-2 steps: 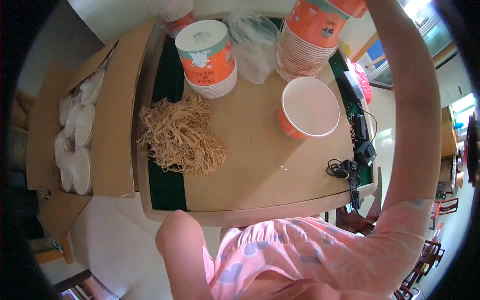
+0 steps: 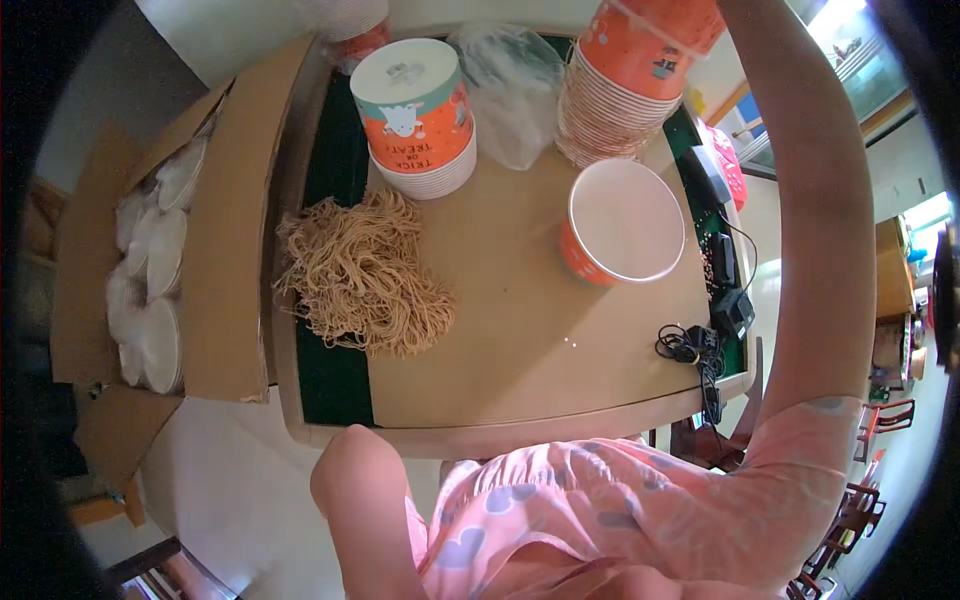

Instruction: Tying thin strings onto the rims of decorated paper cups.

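My right forearm reaches up the right side of the picture and leaves it at the top edge, so my right hand is out of sight. It ends close to an orange paper bowl tilted above a tall stack of orange bowls. One empty orange bowl stands upright on the beige table. A heap of dry tan noodles lies at the table's left. Only my bent left elbow shows at the near edge; that hand is hidden.
A lidded orange bowl stack and a clear plastic bag stand at the back. An open cardboard box of white lids sits left. Black cables and an adapter lie at the right edge. Wooden chairs stand beyond.
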`<state>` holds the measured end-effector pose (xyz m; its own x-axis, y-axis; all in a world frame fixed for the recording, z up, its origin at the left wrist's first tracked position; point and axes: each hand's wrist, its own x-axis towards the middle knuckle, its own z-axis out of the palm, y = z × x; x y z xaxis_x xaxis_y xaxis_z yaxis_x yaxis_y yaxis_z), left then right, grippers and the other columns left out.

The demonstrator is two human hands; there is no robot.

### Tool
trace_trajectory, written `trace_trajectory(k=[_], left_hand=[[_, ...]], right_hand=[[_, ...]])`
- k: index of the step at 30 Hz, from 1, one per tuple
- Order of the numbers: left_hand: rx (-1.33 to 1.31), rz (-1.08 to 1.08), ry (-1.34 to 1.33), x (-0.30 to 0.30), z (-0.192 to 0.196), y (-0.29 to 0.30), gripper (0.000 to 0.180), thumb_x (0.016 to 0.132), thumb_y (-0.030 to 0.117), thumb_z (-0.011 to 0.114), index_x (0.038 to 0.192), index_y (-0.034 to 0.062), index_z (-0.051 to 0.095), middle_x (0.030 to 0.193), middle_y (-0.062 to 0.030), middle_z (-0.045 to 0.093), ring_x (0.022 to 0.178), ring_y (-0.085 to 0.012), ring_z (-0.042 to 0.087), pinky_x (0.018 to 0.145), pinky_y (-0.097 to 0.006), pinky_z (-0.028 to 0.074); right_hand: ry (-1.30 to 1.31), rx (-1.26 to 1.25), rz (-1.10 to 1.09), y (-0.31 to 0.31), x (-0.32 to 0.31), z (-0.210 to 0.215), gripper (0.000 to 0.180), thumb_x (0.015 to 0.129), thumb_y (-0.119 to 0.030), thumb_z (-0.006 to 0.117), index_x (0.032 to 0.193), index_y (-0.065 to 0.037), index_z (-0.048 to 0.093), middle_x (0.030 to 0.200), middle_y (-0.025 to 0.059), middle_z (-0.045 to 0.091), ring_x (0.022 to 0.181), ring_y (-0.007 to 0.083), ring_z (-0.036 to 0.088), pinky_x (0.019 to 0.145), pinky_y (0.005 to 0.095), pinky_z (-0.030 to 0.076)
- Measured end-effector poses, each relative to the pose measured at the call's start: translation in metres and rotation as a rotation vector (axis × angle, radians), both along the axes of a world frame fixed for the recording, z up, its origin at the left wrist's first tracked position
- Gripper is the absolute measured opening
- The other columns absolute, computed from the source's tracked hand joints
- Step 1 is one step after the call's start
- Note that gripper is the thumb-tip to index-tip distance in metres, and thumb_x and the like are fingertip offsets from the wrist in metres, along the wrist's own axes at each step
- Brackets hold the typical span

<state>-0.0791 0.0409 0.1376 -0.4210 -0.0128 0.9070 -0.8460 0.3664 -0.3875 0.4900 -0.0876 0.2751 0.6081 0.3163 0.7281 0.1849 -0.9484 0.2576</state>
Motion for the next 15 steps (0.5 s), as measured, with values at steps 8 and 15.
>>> trace_trajectory(k=[8,15], left_hand=[[0.342,-0.801,0.290,0.032,-0.010,0.012,0.050,0.102,0.031,0.035,0.136,-0.0048,0.040,0.141,-0.0189,0.043,0.131,-0.0315,0.038,0.112,-0.041,0.028],[0.344,-1.009,0.571,0.039,0.004,0.008,0.052,0.104,0.036,0.030,0.140,-0.0006,0.038,0.147,-0.0155,0.037,0.136,-0.0276,0.033,0.115,-0.037,0.023]], right_hand=[[0.531,-0.067,-0.089,-0.001,0.010,-0.040,0.021,0.076,-0.011,0.055,0.083,0.001,0.071,0.084,0.0202,0.070,0.078,0.0296,0.071,0.070,0.0415,0.058],[0.427,-0.183,0.094,-0.008,-0.005,-0.065,0.020,0.078,-0.017,0.060,0.085,-0.002,0.072,0.085,0.0201,0.069,0.081,0.0344,0.068,0.074,0.0406,0.055]])
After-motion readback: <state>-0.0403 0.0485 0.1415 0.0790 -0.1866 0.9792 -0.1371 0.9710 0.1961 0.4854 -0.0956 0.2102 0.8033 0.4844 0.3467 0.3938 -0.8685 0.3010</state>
